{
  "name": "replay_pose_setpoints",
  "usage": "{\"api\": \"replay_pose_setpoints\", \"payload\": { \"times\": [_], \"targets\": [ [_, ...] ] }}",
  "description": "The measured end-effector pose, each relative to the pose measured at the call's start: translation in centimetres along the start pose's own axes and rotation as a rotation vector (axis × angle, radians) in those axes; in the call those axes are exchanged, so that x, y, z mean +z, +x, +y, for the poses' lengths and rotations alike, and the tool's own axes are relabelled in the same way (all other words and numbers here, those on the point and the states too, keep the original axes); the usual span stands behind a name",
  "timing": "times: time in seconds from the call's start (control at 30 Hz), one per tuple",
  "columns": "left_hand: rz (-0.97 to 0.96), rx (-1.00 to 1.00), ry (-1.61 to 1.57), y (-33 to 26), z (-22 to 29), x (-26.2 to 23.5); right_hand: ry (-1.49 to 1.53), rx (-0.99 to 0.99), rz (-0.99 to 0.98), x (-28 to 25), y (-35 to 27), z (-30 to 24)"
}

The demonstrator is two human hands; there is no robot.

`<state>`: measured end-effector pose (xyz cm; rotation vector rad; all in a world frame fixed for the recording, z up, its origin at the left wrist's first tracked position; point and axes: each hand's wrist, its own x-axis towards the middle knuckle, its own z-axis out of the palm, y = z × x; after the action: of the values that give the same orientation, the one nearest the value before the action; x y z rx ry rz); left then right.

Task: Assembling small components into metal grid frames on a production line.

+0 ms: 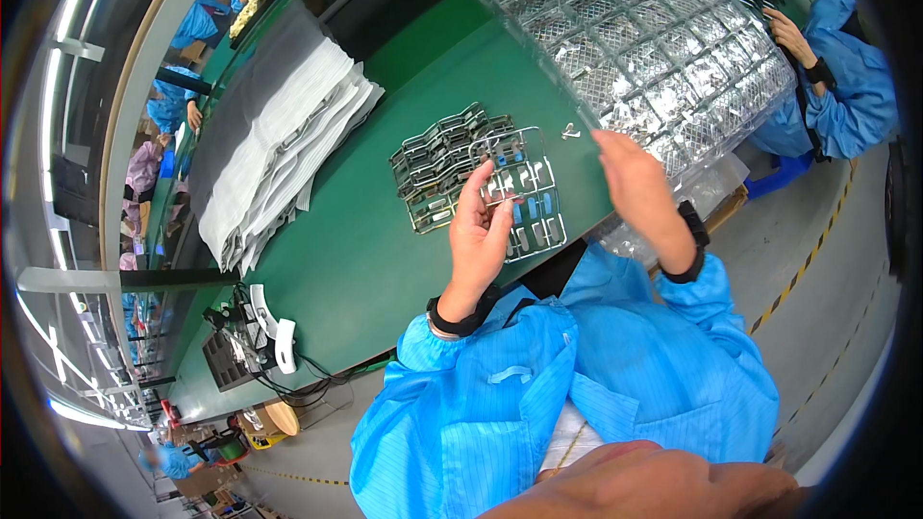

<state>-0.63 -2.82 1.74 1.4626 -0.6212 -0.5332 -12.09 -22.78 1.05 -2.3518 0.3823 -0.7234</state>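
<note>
Head view, parts frame point(532, 209), left side in left grip point(478, 235)

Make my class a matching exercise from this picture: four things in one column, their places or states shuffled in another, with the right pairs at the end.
Things
1. Left hand
2. Right hand
3. Sheet stack
4. Plastic tray

Places or states
A. Clear, divided into compartments
B. White and grey, toward the left on the green table
C. Holding a thin frame with small parts
D. Away from the frame, blurred

Right pairs: 1-C, 2-D, 3-B, 4-A
</note>
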Motion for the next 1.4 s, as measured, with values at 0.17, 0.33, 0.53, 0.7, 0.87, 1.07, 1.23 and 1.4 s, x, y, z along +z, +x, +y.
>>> {"api": "replay_pose_setpoints", "payload": {
  "times": [0.17,0.33,0.53,0.7,0.87,1.07,1.23,1.4],
  "targets": [
    [0.070,0.036,-0.021,-1.7,0.1,-2.6,-0.481,-0.095,0.071,5.2,1.0,-1.8],
    [0.109,0.014,-0.071,-3.7,-0.2,-4.7,-0.657,-0.026,0.085,7.2,1.4,-0.4],
    [0.130,0.005,-0.125,-4.7,-0.7,-5.8,-0.411,-0.094,0.147,7.7,0.5,0.4],
    [0.123,-0.003,-0.132,-5.0,-0.8,-6.4,-0.113,0.076,0.173,7.3,0.0,0.8],
    [0.116,-0.014,-0.141,-4.8,-0.9,-6.1,-0.069,0.029,0.176,7.4,0.2,0.1],
    [0.074,-0.058,-0.200,-3.8,-0.4,-4.9,0.310,0.149,0.174,7.9,-0.4,0.0],
    [0.057,-0.056,-0.175,-3.1,-0.7,-3.8,1.104,0.489,-0.143,5.6,-0.4,-3.9],
    [-0.011,-0.091,-0.178,-3.2,-1.3,-3.3,1.144,0.546,-0.317,5.9,-0.7,-4.5]
  ]
}}
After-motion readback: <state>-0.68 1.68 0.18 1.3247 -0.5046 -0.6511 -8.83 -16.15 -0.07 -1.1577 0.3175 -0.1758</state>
